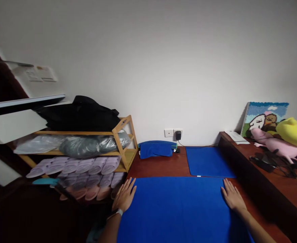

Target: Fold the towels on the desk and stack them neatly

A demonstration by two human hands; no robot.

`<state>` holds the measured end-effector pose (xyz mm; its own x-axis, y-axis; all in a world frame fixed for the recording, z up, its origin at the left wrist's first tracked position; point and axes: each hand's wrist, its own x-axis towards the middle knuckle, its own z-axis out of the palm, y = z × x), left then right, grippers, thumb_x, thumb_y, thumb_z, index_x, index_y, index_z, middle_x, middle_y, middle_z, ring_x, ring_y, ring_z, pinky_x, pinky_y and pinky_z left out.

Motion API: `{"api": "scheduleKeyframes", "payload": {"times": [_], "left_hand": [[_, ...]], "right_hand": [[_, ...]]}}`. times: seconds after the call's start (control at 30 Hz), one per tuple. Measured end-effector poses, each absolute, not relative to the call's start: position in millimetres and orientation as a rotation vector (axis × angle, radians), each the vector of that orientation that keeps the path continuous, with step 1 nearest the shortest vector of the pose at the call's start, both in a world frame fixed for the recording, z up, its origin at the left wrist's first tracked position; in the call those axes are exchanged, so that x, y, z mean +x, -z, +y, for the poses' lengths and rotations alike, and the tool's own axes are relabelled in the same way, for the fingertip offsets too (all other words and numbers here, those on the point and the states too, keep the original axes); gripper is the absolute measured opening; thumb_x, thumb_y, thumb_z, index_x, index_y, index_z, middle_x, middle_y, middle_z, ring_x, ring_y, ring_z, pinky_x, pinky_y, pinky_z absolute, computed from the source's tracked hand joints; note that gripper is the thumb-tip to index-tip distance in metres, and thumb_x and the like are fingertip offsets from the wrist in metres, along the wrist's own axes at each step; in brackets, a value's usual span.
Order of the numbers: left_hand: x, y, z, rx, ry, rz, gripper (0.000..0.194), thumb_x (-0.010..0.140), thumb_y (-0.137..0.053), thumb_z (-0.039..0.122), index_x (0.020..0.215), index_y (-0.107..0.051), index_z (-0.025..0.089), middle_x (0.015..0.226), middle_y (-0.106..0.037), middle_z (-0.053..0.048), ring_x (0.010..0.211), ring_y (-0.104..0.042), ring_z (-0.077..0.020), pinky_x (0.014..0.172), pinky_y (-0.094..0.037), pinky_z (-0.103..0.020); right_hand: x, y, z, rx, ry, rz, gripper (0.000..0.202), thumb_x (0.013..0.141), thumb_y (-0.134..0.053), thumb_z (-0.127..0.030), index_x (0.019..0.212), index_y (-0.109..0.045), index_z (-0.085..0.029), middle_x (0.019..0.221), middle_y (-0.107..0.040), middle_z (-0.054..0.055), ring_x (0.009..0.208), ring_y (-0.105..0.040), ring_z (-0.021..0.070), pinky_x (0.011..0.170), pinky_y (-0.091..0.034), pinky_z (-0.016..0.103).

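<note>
A large blue cloth (176,209) lies spread flat over the reddish-brown wooden surface (158,167). At its far left corner rests my left hand (125,195), fingers apart, with a watch strap at the wrist. My right hand (233,195) lies flat with fingers extended at the far right corner. Neither hand grips anything. Beyond the large cloth, a smaller blue cloth (209,162) with a white tag lies flat. Another blue cloth (156,149) hangs over a low object by the wall, whose shape is mostly hidden.
To the left stands a wooden rack (123,141) with lilac slippers (79,166), plastic-wrapped bundles and a black bag (82,116). A raised wooden ledge (254,175) on the right holds plush toys (277,143), cables and a picture (265,116). A black plug (178,135) sits in the wall socket.
</note>
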<state>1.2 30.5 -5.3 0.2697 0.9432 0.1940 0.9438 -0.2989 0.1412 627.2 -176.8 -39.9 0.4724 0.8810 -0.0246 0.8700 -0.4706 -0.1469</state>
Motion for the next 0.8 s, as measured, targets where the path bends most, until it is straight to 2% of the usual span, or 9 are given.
{"api": "scheduleKeyframes", "payload": {"times": [0.2, 0.33, 0.47, 0.57, 0.67, 0.8], "left_hand": [[2.6, 7.2, 28.6, -2.494, 0.376, -1.850, 0.057, 0.105, -0.029, 0.046, 0.156, -0.041, 0.025, 0.165, -0.038, -0.005, 0.153, -0.034, -0.0218, 0.125, -0.026, -0.044], [3.7, 7.8, 26.8, -2.488, 0.402, -1.843, 0.057, 0.105, -0.028, 0.047, 0.156, -0.041, 0.025, 0.164, -0.039, -0.005, 0.152, -0.036, -0.0218, 0.125, -0.026, -0.044], [4.6, 6.6, 25.3, -2.490, 0.397, -1.846, 0.057, 0.105, -0.029, 0.047, 0.156, -0.041, 0.025, 0.165, -0.038, -0.006, 0.152, -0.035, -0.0224, 0.125, -0.027, -0.045], [4.7, 7.0, 26.0, -2.488, 0.398, -1.845, 0.057, 0.105, -0.030, 0.046, 0.157, -0.040, 0.024, 0.165, -0.037, -0.006, 0.152, -0.035, -0.0220, 0.125, -0.026, -0.045], [3.1, 11.1, 29.7, -2.488, 0.402, -1.836, 0.057, 0.105, -0.031, 0.046, 0.157, -0.040, 0.024, 0.165, -0.037, -0.007, 0.152, -0.035, -0.0221, 0.125, -0.027, -0.045], [-1.2, 19.6, 38.1, -2.493, 0.397, -1.809, 0.059, 0.104, -0.031, 0.046, 0.157, -0.040, 0.022, 0.165, -0.038, -0.008, 0.152, -0.035, -0.0229, 0.124, -0.030, -0.045]], "right_hand": [[631.6, 26.6, -174.7, -2.656, -0.217, -1.588, 0.076, 0.098, -0.018, -0.048, 0.160, -0.026, -0.006, 0.169, -0.024, 0.012, 0.156, -0.021, 0.0246, 0.127, -0.021, 0.044], [612.2, 6.7, -164.5, -2.719, -0.177, -1.550, 0.073, 0.098, -0.021, -0.046, 0.158, -0.032, -0.005, 0.167, -0.030, 0.013, 0.155, -0.023, 0.0266, 0.128, -0.018, 0.046], [510.7, -15.6, -132.3, -2.430, 0.007, -1.639, 0.071, 0.102, -0.017, -0.044, 0.158, -0.032, -0.004, 0.166, -0.031, 0.015, 0.156, -0.022, 0.0261, 0.128, -0.014, 0.044], [391.3, -28.4, -100.9, -2.119, -0.153, -1.851, 0.070, 0.103, -0.020, -0.048, 0.161, -0.027, -0.010, 0.168, -0.026, 0.011, 0.157, -0.019, 0.0239, 0.129, -0.013, 0.044], [284.8, -35.2, -73.6, -1.889, -0.328, -2.009, 0.071, 0.104, -0.020, -0.050, 0.162, -0.021, -0.009, 0.169, -0.019, 0.011, 0.158, -0.014, 0.0243, 0.129, -0.011, 0.044], [231.0, -35.5, -55.3, -1.730, -0.456, -2.099, 0.073, 0.104, -0.017, -0.053, 0.162, -0.019, -0.010, 0.170, -0.017, 0.011, 0.158, -0.010, 0.0232, 0.130, -0.007, 0.046]]}}
